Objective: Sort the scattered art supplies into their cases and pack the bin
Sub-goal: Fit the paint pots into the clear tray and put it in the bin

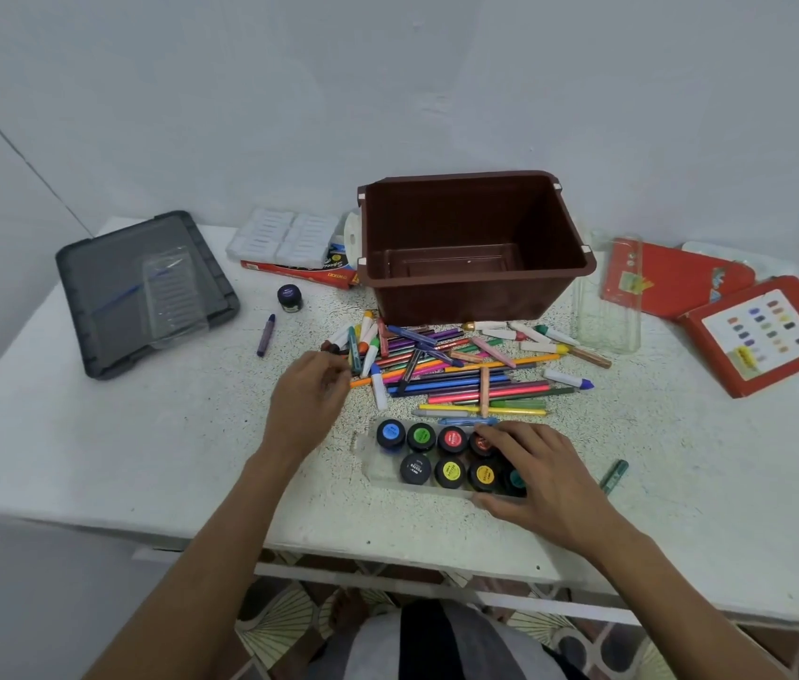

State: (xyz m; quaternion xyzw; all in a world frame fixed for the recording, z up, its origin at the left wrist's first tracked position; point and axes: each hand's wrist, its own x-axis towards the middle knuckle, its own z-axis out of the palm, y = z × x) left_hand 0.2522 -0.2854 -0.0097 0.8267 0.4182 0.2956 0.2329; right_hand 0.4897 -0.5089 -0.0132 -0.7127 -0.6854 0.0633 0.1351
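Observation:
A clear paint tray (377, 471) holding several black paint jars with coloured lids lies near the table's front edge. My right hand (544, 476) grips the tray's right end, fingers curled over two jars. My left hand (306, 397) hovers at the left edge of a heap of markers and crayons (456, 373), fingers loosely curled; whether it holds anything is unclear. The empty brown bin (476, 247) stands behind the heap. One purple-lidded paint jar (289, 297) sits apart to the left.
A grey bin lid (108, 267) carrying a clear insert lies far left. White trays (284, 238) rest on a red box behind. Two red cases (760, 331) and a clear case (608, 296) lie right. A purple crayon (266, 334) and a green crayon (614, 476) lie loose.

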